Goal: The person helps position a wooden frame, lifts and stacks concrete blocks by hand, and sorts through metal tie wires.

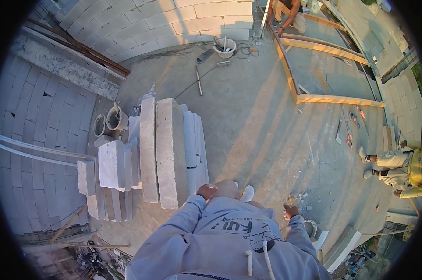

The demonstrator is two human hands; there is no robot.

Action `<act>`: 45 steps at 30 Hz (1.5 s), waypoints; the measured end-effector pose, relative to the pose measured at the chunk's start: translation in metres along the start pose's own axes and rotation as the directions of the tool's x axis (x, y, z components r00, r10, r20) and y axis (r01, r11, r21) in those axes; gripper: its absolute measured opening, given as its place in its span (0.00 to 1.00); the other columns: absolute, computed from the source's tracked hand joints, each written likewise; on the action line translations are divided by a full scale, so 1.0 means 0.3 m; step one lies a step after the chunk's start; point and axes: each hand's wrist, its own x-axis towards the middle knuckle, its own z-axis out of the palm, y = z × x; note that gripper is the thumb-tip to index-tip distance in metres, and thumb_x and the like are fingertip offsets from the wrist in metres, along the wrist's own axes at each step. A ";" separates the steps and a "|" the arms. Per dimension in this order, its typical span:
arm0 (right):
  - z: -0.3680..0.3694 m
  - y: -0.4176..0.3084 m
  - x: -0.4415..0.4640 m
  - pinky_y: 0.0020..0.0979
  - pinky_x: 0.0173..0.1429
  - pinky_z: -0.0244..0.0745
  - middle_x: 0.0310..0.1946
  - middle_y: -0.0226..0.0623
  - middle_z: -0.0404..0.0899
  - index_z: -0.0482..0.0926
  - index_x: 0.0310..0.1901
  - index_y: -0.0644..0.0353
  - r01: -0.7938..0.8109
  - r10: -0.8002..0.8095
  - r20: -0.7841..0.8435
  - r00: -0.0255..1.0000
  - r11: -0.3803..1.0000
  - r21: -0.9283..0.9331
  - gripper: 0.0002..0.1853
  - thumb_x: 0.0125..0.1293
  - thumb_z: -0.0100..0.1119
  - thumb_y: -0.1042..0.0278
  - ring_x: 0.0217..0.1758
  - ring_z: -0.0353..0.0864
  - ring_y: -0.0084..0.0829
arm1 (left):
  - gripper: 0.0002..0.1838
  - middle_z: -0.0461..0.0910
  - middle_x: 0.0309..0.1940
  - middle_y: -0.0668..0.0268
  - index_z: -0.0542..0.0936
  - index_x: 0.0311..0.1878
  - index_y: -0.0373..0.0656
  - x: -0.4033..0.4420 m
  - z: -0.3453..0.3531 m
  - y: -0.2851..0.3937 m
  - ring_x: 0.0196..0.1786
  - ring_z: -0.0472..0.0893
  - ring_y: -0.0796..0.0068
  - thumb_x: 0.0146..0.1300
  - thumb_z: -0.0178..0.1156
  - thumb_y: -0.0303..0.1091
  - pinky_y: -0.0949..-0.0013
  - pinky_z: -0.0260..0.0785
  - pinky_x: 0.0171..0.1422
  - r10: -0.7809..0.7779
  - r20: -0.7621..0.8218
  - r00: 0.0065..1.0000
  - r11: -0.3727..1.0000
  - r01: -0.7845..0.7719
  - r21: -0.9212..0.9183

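Note:
My left hand hangs beside my bare knee, close to the stacked pale blocks. Its fingers are curled, and no object shows in it. On the other side of my body, my right hand is closed, with a small tan piece showing at its fingers; what it is I cannot make out. Past that hand, a bucket stands on the floor, partly hidden by my sleeve. Small rubble lies just ahead of the right hand.
A wooden frame lies ahead right, with a crouching person at its far end. Another person is at the right edge. Tools lie near a bucket by the far block wall. More buckets stand left.

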 end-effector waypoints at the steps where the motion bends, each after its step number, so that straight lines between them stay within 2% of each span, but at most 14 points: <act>1: -0.027 -0.023 0.005 0.42 0.32 0.71 0.30 0.43 0.75 0.71 0.41 0.58 -0.181 0.173 0.064 0.983 0.969 0.165 0.20 0.57 0.51 0.49 0.29 0.76 0.38 | 0.24 0.74 0.41 0.46 0.77 0.41 0.44 0.010 0.014 0.013 0.47 0.73 0.48 0.53 0.48 0.55 0.57 0.64 0.51 -0.001 -0.019 1.000 1.000 0.001 -0.003; 3: -0.178 -0.225 -0.038 0.43 0.30 0.71 0.30 0.45 0.76 0.72 0.39 0.63 -0.490 0.410 0.289 0.865 0.567 0.662 0.21 0.58 0.52 0.51 0.29 0.76 0.41 | 0.22 0.74 0.42 0.46 0.76 0.42 0.46 -0.025 -0.055 0.135 0.47 0.73 0.49 0.55 0.47 0.53 0.56 0.64 0.51 -0.019 -0.114 0.993 1.000 0.018 -0.009; 10: -0.455 -0.439 0.492 0.34 0.24 0.68 0.25 0.40 0.76 0.74 0.36 0.62 -0.235 0.233 0.038 0.972 0.946 0.221 0.18 0.57 0.52 0.52 0.21 0.73 0.33 | 0.22 0.74 0.44 0.49 0.75 0.45 0.42 0.297 -0.224 0.111 0.47 0.73 0.53 0.58 0.46 0.49 0.59 0.64 0.52 0.038 -0.221 0.975 0.985 -0.074 -0.158; 12: -0.603 -0.649 0.606 0.32 0.23 0.68 0.23 0.38 0.75 0.74 0.35 0.62 -0.217 0.224 0.004 0.975 0.939 0.268 0.17 0.58 0.51 0.53 0.20 0.72 0.31 | 0.23 0.74 0.45 0.49 0.74 0.46 0.43 0.428 -0.313 0.157 0.48 0.73 0.53 0.57 0.46 0.51 0.61 0.64 0.52 0.001 -0.236 0.972 0.903 -0.103 -0.418; 16: -0.892 -1.049 0.784 0.29 0.22 0.65 0.20 0.33 0.72 0.74 0.34 0.60 -0.176 0.201 -0.036 0.979 0.918 0.355 0.16 0.58 0.50 0.54 0.19 0.70 0.28 | 0.26 0.74 0.46 0.53 0.74 0.48 0.44 0.610 -0.725 0.393 0.51 0.72 0.54 0.54 0.48 0.53 0.61 0.62 0.55 0.012 -0.212 0.977 0.925 -0.092 -0.368; 19: -1.111 -1.161 1.082 0.29 0.21 0.63 0.18 0.30 0.69 0.73 0.33 0.59 0.117 -0.125 -0.184 0.975 0.992 -0.052 0.15 0.58 0.50 0.54 0.17 0.68 0.25 | 0.26 0.74 0.46 0.52 0.74 0.48 0.41 0.873 -1.101 0.440 0.50 0.72 0.55 0.55 0.49 0.52 0.62 0.63 0.54 0.144 -0.323 0.936 0.795 -0.303 -0.526; 21: -1.251 -1.413 1.100 0.29 0.21 0.65 0.19 0.30 0.69 0.74 0.33 0.59 -0.020 0.048 -0.140 0.989 0.980 0.198 0.15 0.58 0.51 0.53 0.18 0.69 0.25 | 0.24 0.75 0.44 0.53 0.74 0.47 0.40 1.022 -1.303 0.430 0.48 0.75 0.59 0.56 0.51 0.49 0.65 0.65 0.52 -0.014 -0.531 0.847 0.822 -0.292 -0.489; 25: -1.444 -1.783 1.319 0.31 0.25 0.69 0.23 0.34 0.73 0.74 0.36 0.60 -0.019 0.023 -0.107 0.994 0.999 0.040 0.17 0.58 0.51 0.52 0.21 0.72 0.27 | 0.20 0.77 0.41 0.55 0.75 0.46 0.39 1.250 -1.671 0.328 0.45 0.77 0.67 0.56 0.53 0.44 0.72 0.67 0.47 -0.052 -0.668 0.742 0.387 -0.602 -0.698; 30: -1.583 -2.068 1.879 0.34 0.37 0.71 0.32 0.42 0.77 0.75 0.40 0.62 0.017 0.000 0.044 0.999 0.918 -0.396 0.23 0.58 0.47 0.48 0.33 0.75 0.37 | 0.19 0.78 0.37 0.57 0.75 0.44 0.40 1.431 -1.788 0.015 0.42 0.78 0.66 0.57 0.52 0.44 0.70 0.67 0.44 -0.442 -0.584 0.681 0.722 -0.117 -0.682; 34: -1.609 -2.726 2.128 0.34 0.55 0.64 0.43 0.45 0.75 0.77 0.42 0.62 0.065 -0.045 0.050 0.998 0.840 -0.539 0.25 0.55 0.47 0.46 0.51 0.71 0.42 | 0.16 0.75 0.27 0.66 0.75 0.36 0.36 1.574 -1.794 -0.172 0.31 0.74 0.76 0.59 0.52 0.42 0.74 0.64 0.35 -0.635 -0.469 0.614 0.326 -0.337 -0.883; 35: -1.611 -2.857 2.215 0.39 0.45 0.69 0.34 0.46 0.78 0.78 0.35 0.62 0.312 -0.340 0.110 0.934 0.625 -0.716 0.22 0.58 0.44 0.49 0.41 0.77 0.40 | 0.16 0.73 0.25 0.68 0.74 0.33 0.36 1.545 -1.855 -0.093 0.28 0.73 0.80 0.59 0.52 0.42 0.75 0.63 0.32 -0.674 -0.409 0.615 0.144 -0.434 -0.889; 38: -1.572 -3.243 2.608 0.40 0.49 0.67 0.41 0.48 0.76 0.77 0.39 0.62 0.390 -0.379 0.229 0.897 0.432 -0.813 0.24 0.57 0.45 0.47 0.45 0.72 0.52 | 0.15 0.73 0.26 0.68 0.74 0.34 0.36 1.630 -2.159 -0.044 0.28 0.73 0.80 0.60 0.53 0.41 0.76 0.63 0.31 -0.696 -0.376 0.611 0.002 -0.522 -0.853; 40: -1.480 -3.683 2.579 0.41 0.47 0.68 0.38 0.54 0.75 0.76 0.38 0.65 0.514 -0.604 0.122 0.788 0.534 -0.671 0.27 0.51 0.53 0.44 0.44 0.73 0.51 | 0.15 0.74 0.28 0.69 0.74 0.38 0.35 1.774 -2.324 -0.054 0.31 0.73 0.81 0.60 0.52 0.41 0.78 0.63 0.33 -0.716 -0.324 0.619 0.030 -0.436 -0.899; 45: -1.081 -4.385 2.759 0.34 0.48 0.70 0.40 0.48 0.76 0.74 0.43 0.64 0.548 -0.532 0.165 0.831 0.727 -0.415 0.22 0.55 0.53 0.54 0.45 0.76 0.44 | 0.17 0.77 0.35 0.61 0.74 0.43 0.36 2.446 -2.510 -0.351 0.40 0.76 0.73 0.59 0.52 0.40 0.73 0.67 0.42 -0.426 -0.333 0.842 0.066 -0.338 -0.939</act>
